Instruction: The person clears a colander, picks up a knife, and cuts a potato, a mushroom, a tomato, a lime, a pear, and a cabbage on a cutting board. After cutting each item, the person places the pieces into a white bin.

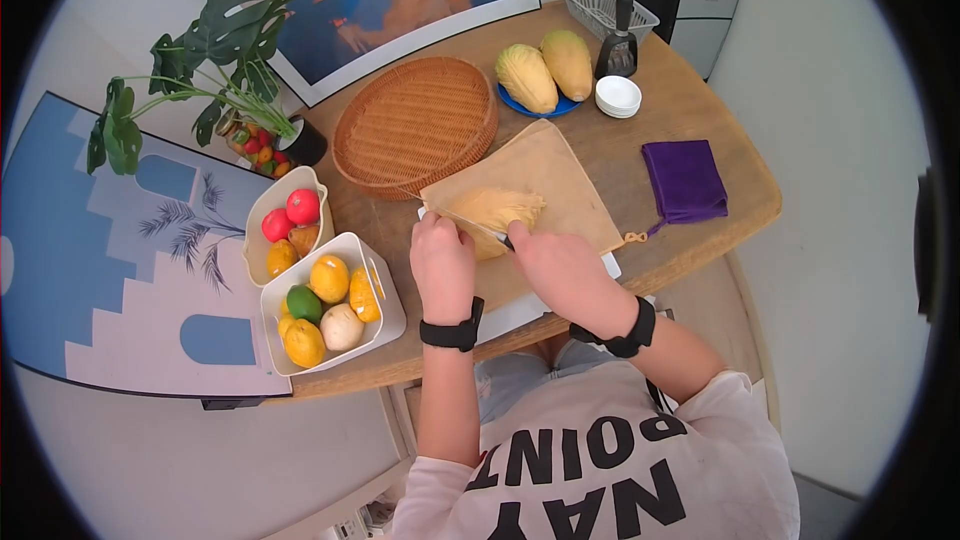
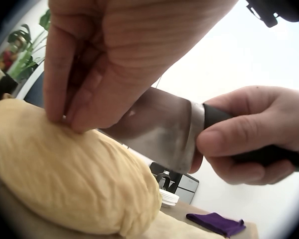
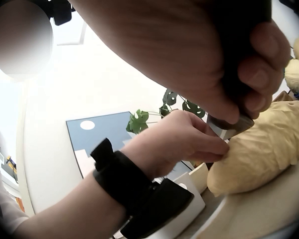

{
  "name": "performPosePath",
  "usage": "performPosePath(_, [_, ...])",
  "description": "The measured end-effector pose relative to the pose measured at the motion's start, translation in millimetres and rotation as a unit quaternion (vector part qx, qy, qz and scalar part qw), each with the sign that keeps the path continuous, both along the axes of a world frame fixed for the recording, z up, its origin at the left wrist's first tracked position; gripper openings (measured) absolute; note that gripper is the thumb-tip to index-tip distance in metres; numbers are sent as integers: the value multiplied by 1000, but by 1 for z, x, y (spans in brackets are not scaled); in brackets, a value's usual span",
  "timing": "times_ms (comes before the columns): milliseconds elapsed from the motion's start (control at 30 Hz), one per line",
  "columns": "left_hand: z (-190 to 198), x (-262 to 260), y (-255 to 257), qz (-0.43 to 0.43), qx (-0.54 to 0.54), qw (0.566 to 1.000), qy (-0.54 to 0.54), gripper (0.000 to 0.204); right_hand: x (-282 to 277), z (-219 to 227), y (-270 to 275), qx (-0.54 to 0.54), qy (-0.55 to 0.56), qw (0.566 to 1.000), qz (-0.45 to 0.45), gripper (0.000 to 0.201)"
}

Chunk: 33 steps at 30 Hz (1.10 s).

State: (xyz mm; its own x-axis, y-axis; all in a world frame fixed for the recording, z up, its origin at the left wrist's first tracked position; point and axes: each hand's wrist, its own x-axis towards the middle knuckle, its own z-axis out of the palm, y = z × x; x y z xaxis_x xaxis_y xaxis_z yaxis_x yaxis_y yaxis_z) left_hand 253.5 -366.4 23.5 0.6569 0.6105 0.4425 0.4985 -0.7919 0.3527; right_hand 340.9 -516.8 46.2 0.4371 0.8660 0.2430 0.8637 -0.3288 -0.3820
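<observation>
A pale yellow cabbage (image 1: 500,208) lies on a wooden cutting board (image 1: 575,185); it fills the lower left of the left wrist view (image 2: 70,174). My right hand (image 1: 560,265) grips the black handle of a broad knife (image 2: 154,129), its fingers wrapped round it (image 2: 259,134). The blade slants over the cabbage, beside my left hand. My left hand (image 1: 443,252) has its thumb and fingertips together on the cabbage's top (image 2: 109,59); whether they pinch a leaf is hidden. In the right wrist view the left fingertips touch the cabbage (image 3: 259,149) beside the blade.
Two bins of fruit (image 1: 390,325) stand left of the board. Behind it are a round wicker tray (image 1: 415,125), two cabbages on a blue plate (image 1: 516,100), white bowls (image 1: 618,96) and a knife holder (image 1: 617,52). A purple cloth (image 1: 686,180) lies to the right.
</observation>
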Motion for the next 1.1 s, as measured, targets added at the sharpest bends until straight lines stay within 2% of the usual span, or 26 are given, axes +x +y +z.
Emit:
performPosePath(167, [4,-1,-3,5,-16,1000,25,12,-2,-8,1,-18,27,999,-8,18])
performPosePath(267, [17,-6,-17,21,-25,998,47,38,6,6,-8,-3,61,997,-38,16])
performPosePath(333, [17,-2,-20,-48,40,998,33,56,19,7,-14,42,39,995,-80,14])
performPosePath(367, [17,1,-22,-82,73,994,24,65,23,3,-18,20,44,993,-104,15])
performPosePath(433, [10,13,-30,-85,91,988,89,66,35,-8,-23,-19,47,987,-152,18])
performPosePath(567, [-3,44,-42,-49,100,965,236,57,40,-38,-35,-41,61,984,-162,20])
performPosePath(667, [1,48,-43,-101,138,952,254,47,40,-45,-42,-75,89,979,-166,21])
performPosePath(767, [4,41,-32,-226,226,931,178,45,41,-49,-46,-68,105,981,-152,23])
performPosePath(867, [13,27,-15,-316,262,897,164,39,42,-50,-52,-44,127,983,-123,23])
performPosePath(933, [21,18,1,-330,267,886,184,40,42,-46,-54,-27,157,981,-110,24])
performPosePath(1033, [40,7,16,-323,293,876,205,39,44,-33,-55,56,226,964,-128,25])
performPosePath(1100, [54,4,20,-311,305,876,205,39,46,-21,-54,35,237,959,-149,24])
